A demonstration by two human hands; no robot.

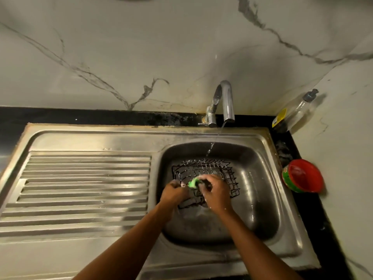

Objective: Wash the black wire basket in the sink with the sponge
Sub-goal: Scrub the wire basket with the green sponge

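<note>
Head view: black wire basket [214, 167] sits inside the basin of the sink [260, 190], open side up, with its long axis running left to right across the basin and its far rim toward the tap [227, 102]. Both hands are over the near half of the basket, so most of the bare wire extends away from the person and toward the right-hand wall of the basin. The left hand [173, 192] is at the near-left corner, fingers curled around what appears to be the rim wire, which steadies the basket. The right hand [217, 194] is just beside it, with its fingers pinching the green sponge [193, 183] and pressing it onto the wires between the two hands; suds hide the exact contact. The water stream [214, 141] from the tap lands at the far rim, well apart from the sponge. Judgement: scrubbing is in progress at the near-left section. The far and right-hand wires lie nearer the right hand, so the next strokes call for that hand to travel along the long axis while the left hand anchors its corner. The drainboard [86, 184] lies to the left of the basin; a red bowl [302, 175] and a clear bottle [292, 112] stand on the counter to the right.
</note>
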